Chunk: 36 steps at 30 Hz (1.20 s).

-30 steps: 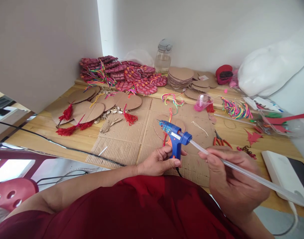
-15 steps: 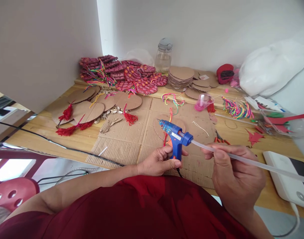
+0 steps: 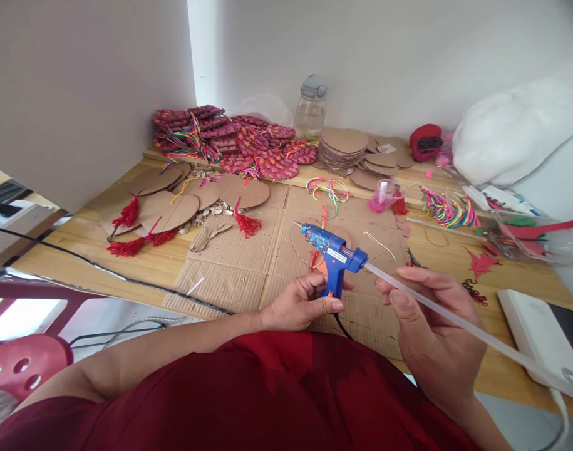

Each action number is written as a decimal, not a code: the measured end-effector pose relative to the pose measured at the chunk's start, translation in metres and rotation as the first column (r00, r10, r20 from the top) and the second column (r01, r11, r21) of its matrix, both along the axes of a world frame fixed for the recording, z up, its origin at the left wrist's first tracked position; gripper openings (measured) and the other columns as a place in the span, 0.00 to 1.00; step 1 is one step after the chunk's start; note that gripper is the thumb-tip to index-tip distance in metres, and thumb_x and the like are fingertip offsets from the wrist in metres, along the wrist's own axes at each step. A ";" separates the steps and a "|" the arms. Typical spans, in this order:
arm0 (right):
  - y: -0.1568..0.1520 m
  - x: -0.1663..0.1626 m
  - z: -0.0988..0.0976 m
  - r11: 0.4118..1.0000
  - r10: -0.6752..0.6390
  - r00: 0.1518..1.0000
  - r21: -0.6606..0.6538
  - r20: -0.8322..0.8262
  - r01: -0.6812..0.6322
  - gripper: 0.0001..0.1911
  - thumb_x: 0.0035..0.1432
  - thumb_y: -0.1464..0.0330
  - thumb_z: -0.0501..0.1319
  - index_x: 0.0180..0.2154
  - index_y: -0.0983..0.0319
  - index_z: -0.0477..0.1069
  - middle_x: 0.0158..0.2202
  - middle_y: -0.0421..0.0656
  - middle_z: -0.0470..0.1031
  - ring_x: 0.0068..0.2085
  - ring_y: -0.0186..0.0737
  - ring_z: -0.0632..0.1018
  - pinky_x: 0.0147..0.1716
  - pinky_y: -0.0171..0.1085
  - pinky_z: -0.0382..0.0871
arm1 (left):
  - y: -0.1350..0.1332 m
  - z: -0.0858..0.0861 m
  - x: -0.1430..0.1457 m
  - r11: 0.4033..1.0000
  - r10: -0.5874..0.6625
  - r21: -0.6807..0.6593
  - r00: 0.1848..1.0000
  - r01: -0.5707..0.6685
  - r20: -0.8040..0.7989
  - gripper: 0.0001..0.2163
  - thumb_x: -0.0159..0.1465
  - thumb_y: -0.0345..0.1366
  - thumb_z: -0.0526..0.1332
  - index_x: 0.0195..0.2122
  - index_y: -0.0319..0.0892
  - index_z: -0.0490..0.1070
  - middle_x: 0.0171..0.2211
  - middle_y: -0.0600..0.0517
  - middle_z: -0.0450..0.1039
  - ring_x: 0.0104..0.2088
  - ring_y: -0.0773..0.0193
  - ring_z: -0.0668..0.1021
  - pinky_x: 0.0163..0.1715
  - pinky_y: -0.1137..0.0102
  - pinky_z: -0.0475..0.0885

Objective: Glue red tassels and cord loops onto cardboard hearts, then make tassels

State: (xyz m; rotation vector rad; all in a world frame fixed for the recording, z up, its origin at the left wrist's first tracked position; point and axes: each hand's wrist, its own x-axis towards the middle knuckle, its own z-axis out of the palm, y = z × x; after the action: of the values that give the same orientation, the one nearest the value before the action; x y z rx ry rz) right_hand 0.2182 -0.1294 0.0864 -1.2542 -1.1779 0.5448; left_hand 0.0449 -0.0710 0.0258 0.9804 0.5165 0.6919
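Above the desk [image 3: 443,260], the long, translucent glue stick [image 3: 459,319] slants from the centre to the right edge of the frame, probably light, bendy and slick, the right hand [image 3: 439,341] pinching it loosely near its front end; at centre, the blue glue gun [image 3: 334,258] looks light and rigid, the left hand [image 3: 305,304] wrapped round its handle, the safest hold, since the small nozzle [image 3: 298,225] may be hot

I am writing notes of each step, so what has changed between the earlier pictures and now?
Since half a second ago, the right hand shifted slightly left and the outer end of the glue stick dipped. Nothing was taken or released; the left hand still holds the blue glue gun.
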 end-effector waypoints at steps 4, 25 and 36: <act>0.000 0.000 0.001 0.993 -0.102 0.981 0.073 0.165 0.091 0.11 0.55 0.73 0.70 0.41 0.59 0.76 0.33 0.40 0.82 0.33 0.34 0.82 0.33 0.31 0.76 | 0.000 0.002 0.000 0.999 0.033 -0.012 0.999 -0.033 0.011 0.25 0.54 0.50 0.74 0.47 0.38 0.77 0.33 0.51 0.73 0.34 0.68 0.73 0.39 0.71 0.66; 0.005 -0.003 -0.005 0.990 -0.082 0.984 -0.129 -0.157 0.062 0.09 0.58 0.64 0.70 0.29 0.60 0.74 0.27 0.40 0.80 0.25 0.33 0.75 0.26 0.34 0.69 | 0.003 -0.005 -0.001 0.999 0.049 0.003 0.998 -0.049 -0.038 0.24 0.54 0.46 0.74 0.47 0.37 0.77 0.31 0.54 0.70 0.33 0.69 0.71 0.38 0.71 0.66; 0.010 -0.010 -0.010 0.986 -0.114 0.971 -0.142 -0.208 0.085 0.13 0.55 0.63 0.72 0.26 0.61 0.72 0.26 0.42 0.80 0.23 0.34 0.73 0.24 0.36 0.66 | 0.004 -0.013 -0.001 0.997 0.082 0.014 0.996 -0.082 -0.044 0.25 0.52 0.45 0.75 0.47 0.37 0.77 0.31 0.54 0.70 0.33 0.69 0.70 0.39 0.70 0.66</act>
State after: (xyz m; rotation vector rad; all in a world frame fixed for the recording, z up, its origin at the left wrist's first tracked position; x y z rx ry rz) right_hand 0.2078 -0.1194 0.0762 -1.3230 -0.9038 0.6753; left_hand 0.0442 -0.0669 0.0128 0.9918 0.5944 0.7486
